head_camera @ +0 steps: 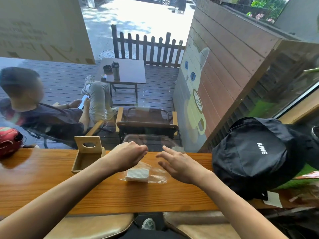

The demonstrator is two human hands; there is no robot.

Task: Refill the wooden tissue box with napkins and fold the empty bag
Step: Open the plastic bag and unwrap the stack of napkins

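While the wooden tissue box [86,158] gapes empty at ten o'clock, your left hand [128,156] hovers loosely curled, holding nothing; your right hand [179,163] spreads over the bagged napkins [138,175], seemingly to open them.

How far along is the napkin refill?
Early. Done: the box stands open, lid raised, looking empty. In hand: nothing yet; left hand and right hand hover above the bag. Left: napkins remain bagged; loading and folding follow.
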